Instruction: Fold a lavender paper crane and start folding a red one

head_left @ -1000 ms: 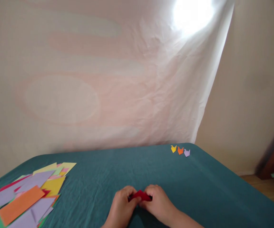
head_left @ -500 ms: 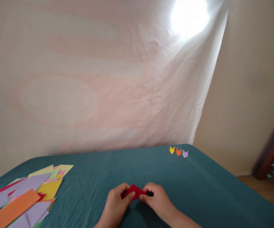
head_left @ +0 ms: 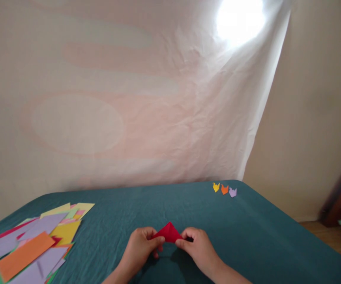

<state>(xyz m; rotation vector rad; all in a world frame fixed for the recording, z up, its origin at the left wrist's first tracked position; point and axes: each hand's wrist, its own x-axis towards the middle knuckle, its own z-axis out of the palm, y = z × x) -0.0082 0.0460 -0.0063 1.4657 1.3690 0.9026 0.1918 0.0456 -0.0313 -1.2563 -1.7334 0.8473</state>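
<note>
A small red piece of folded paper (head_left: 170,232) is held up between my two hands, its peak pointing away from me and a crease running down its middle. My left hand (head_left: 142,244) pinches its left corner between thumb and fingers. At the right corner, my right hand (head_left: 198,246) grips it the same way, thumb on the near side. Both hands are just above the dark green tablecloth (head_left: 114,221), where their shadow falls.
Loose coloured paper sheets (head_left: 25,252) lie in a pile at the left. Three small folded paper figures, yellow (head_left: 216,187), orange (head_left: 224,189) and lilac (head_left: 232,192), stand near the far right corner. A pale cloth (head_left: 158,118) hangs behind the table.
The red paper now shows more of its face as a wide triangle with a centre crease. My left hand has shifted slightly left, toward its outer corner. The view has turned slightly left.
</note>
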